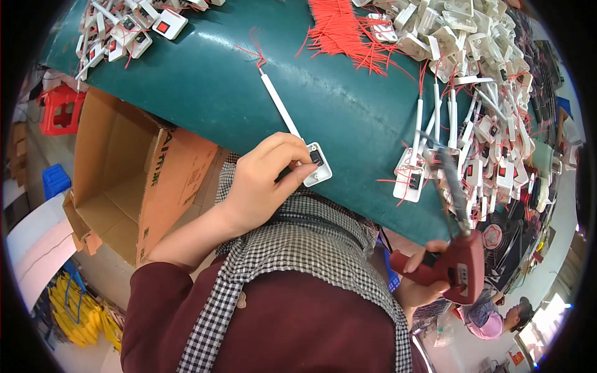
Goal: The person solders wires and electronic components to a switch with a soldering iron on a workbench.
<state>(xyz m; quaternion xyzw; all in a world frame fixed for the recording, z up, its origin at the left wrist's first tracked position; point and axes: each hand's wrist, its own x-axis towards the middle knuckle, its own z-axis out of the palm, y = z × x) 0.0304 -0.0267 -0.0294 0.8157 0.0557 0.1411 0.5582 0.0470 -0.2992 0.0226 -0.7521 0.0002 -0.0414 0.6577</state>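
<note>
My left hand [264, 177] is closed in a pinch on a small white plastic housing [321, 176] at the table's near edge. A black switch [316, 158] sits inside the housing beside my fingertips. From it a white tube [280, 104] runs up and to the left, with thin red wires [258, 55] coming out of its far end. My right hand [415, 287] is wrapped round the handle of a dark red soldering gun [463, 264], held off to the right, apart from the housing. Its long metal front part points away from me and is blurred.
A green table [211, 81] carries a bundle of red wires [339, 31], a heap of pale plastic shells [460, 37] and wired switch housings [488, 161] on the right. More housings [134, 37] lie far left. An open cardboard box [118, 168] stands left; another person [488, 320] is at lower right.
</note>
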